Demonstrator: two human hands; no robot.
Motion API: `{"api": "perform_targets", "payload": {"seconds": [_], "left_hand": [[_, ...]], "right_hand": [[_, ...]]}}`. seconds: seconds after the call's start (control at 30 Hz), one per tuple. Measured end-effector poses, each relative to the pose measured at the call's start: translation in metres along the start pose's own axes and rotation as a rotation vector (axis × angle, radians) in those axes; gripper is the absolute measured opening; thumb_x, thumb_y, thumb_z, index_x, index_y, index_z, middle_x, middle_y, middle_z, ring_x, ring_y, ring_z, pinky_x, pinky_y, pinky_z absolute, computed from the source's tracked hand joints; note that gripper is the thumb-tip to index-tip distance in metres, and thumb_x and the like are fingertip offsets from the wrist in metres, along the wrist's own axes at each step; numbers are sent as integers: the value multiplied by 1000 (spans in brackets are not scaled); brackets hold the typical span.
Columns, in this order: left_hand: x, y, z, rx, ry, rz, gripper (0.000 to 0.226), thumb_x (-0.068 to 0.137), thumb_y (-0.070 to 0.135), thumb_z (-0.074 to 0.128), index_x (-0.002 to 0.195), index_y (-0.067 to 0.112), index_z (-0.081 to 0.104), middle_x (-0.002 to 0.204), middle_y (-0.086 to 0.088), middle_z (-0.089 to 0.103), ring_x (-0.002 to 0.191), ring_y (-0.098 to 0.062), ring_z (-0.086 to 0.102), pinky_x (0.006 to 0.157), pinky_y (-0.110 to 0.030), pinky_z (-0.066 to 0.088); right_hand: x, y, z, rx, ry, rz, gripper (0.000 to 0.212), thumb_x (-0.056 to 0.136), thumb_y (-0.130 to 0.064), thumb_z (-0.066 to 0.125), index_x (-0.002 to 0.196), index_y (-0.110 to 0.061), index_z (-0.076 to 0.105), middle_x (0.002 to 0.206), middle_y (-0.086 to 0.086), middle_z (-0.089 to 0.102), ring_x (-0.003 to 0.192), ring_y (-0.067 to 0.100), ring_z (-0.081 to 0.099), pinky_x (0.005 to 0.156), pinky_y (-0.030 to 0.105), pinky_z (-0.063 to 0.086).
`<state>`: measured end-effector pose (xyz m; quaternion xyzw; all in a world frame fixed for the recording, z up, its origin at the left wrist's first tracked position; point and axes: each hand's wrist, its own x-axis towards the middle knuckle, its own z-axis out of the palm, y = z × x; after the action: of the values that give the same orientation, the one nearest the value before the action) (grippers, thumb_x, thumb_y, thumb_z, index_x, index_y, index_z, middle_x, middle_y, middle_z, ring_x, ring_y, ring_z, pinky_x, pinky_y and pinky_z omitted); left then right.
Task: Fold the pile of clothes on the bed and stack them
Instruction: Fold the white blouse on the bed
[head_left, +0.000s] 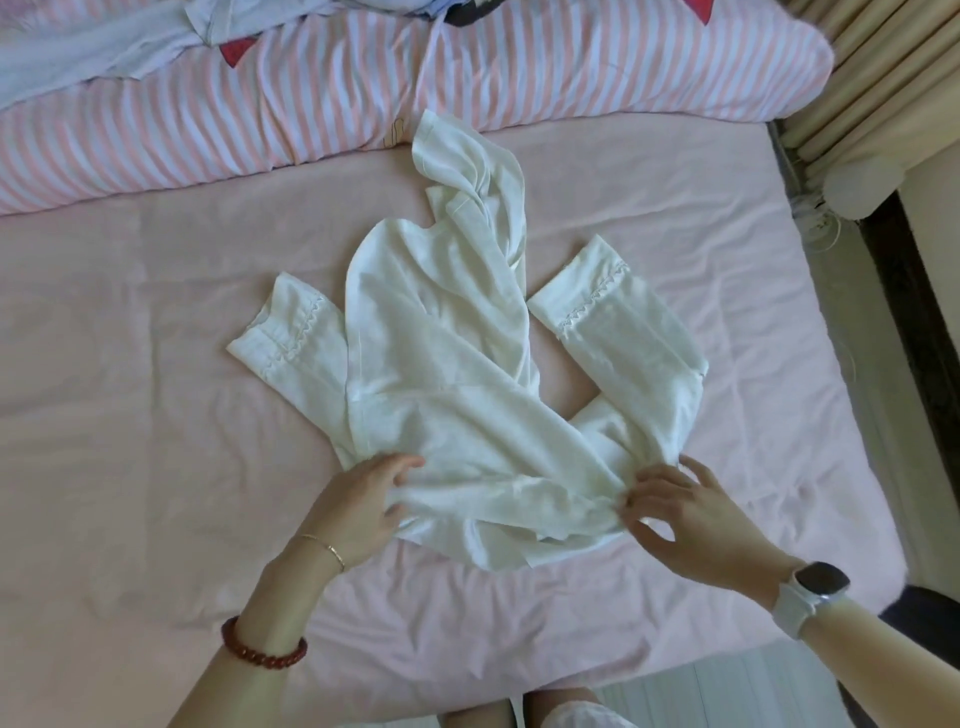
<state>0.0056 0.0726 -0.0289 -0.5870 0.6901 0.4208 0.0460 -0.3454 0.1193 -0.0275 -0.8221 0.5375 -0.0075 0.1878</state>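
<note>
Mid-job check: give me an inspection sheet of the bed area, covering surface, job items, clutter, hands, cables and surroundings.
Surface: pink sheet, wrinkled, covering the bed.
Job's things: white garment spread out but rumpled, both cuffed sleeves out to the sides, far part twisted; pale blue clothes lie unfolded on the striped duvet. No folded stack seen.
Clutter: nothing seen on the sheet besides the garment.
Hands: left hand grips the garment's near edge; right hand pinches the same edge at the other side.
Cables: white cable at the bed's right edge.
Surroundings: round white object and cream curtain on the right.
</note>
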Motion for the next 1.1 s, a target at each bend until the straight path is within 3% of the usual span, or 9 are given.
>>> {"api": "perform_targets", "payload": {"seconds": [0.13, 0.27, 0.37, 0.5, 0.67, 0.77, 0.83, 0.97, 1.1], "left_hand": [[-14, -2, 18, 13, -3, -41, 34, 84, 35, 63, 117, 24, 60, 110, 13, 54, 109, -8, 53, 89, -16, 37], [-2, 31, 35, 45, 154, 83, 57, 82, 39, 65, 132, 20, 48, 138, 1, 40, 130, -18, 36, 104, -31, 32], [18, 62, 44, 97, 158, 155, 69, 82, 49, 60, 142, 26, 33, 153, 5, 16, 143, -16, 9, 111, -32, 16], [43, 91, 40, -96, 244, 210, 64, 85, 54, 41, 143, 28, 31, 153, 9, 19, 144, -12, 5, 114, -34, 11], [54, 72, 43, 195, -128, 88, 67, 83, 66, 34, 143, 43, 15, 151, 11, 25, 140, -13, 17, 108, -38, 19], [37, 44, 54, 523, -242, 23, 48, 90, 55, 39, 135, 41, 36, 132, 7, 48, 123, -19, 40, 96, -33, 29], [21, 17, 53, 393, -41, -92, 31, 93, 40, 45, 120, 31, 58, 117, 2, 62, 112, -21, 52, 88, -29, 36], [-5, -30, 19, -132, 397, -512, 33, 81, 0, 57, 113, 6, 62, 112, -20, 62, 108, -36, 54, 91, -41, 44], [-7, -1, 2, -206, 574, -268, 38, 80, 9, 58, 117, -2, 56, 116, -21, 56, 115, -35, 47, 100, -45, 39]], "right_hand": [[-3, 3, 2, 27, 215, 212, 27, 78, -27, 51, 89, -13, 72, 80, 3, 62, 85, 27, 60, 84, 38, 40], [3, 1, 8, 6, 162, 404, 31, 76, -18, 70, 106, -10, 68, 115, 20, 55, 113, 44, 50, 87, 54, 45], [9, -6, 6, 300, 72, 605, 21, 80, -11, 71, 100, -6, 70, 127, 17, 52, 114, 39, 52, 90, 45, 46], [0, -38, 2, 629, -151, 143, 25, 85, -30, 66, 109, -23, 69, 114, -9, 63, 87, 7, 65, 77, 19, 51], [11, -17, -3, 407, 266, 339, 31, 88, -33, 51, 115, -23, 62, 118, 3, 61, 104, 21, 56, 82, 33, 48], [31, -2, 3, 392, 5, 668, 64, 89, -32, 59, 144, -17, 31, 146, 11, 34, 130, 31, 34, 102, 42, 33], [37, -12, 8, 504, -170, 657, 67, 90, -31, 57, 146, -15, 24, 145, 12, 38, 130, 29, 39, 104, 33, 31], [26, -66, 6, 551, -233, -70, 52, 90, -30, 57, 138, -21, 40, 137, 6, 50, 127, 22, 45, 106, 26, 28], [25, -65, 7, 553, 101, -18, 31, 87, -20, 53, 114, -10, 65, 114, 8, 62, 107, 28, 58, 90, 40, 48]]}}
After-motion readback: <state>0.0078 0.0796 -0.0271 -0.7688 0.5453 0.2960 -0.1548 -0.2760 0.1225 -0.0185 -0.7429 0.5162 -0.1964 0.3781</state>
